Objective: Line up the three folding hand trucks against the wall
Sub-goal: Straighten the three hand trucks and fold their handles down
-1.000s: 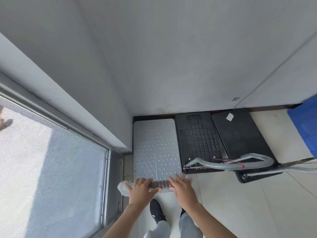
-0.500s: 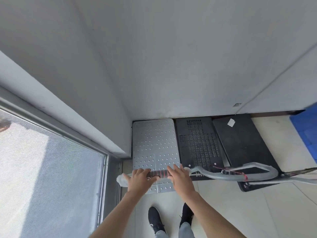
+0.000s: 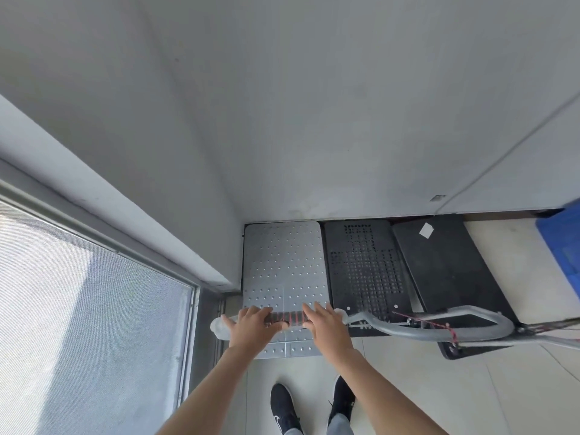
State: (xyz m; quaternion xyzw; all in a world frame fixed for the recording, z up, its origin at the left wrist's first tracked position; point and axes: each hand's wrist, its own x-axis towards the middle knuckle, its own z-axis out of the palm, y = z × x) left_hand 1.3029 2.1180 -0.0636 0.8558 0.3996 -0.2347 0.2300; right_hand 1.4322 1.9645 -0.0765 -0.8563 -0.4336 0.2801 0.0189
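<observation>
Three hand trucks sit side by side with their far ends at the grey wall (image 3: 345,120). The silver dimpled one (image 3: 282,262) is in the corner on the left. A black perforated one (image 3: 365,265) lies in the middle and a plain black one (image 3: 445,265) with a white tag is on the right. My left hand (image 3: 251,326) and my right hand (image 3: 326,324) both grip the silver truck's handle (image 3: 290,318), which is wrapped in plastic. The grey tube handle (image 3: 439,328) of the black trucks curves across their near ends.
A window with a mesh screen (image 3: 78,309) and its sill fill the left side. A blue crate (image 3: 561,246) stands at the right edge by the wall. My two black shoes (image 3: 314,406) stand on the pale tiled floor just behind the silver truck.
The silver truck has slid toward the wall, into the corner, with both hands staying on its handle. My feet have stepped forward behind it.
</observation>
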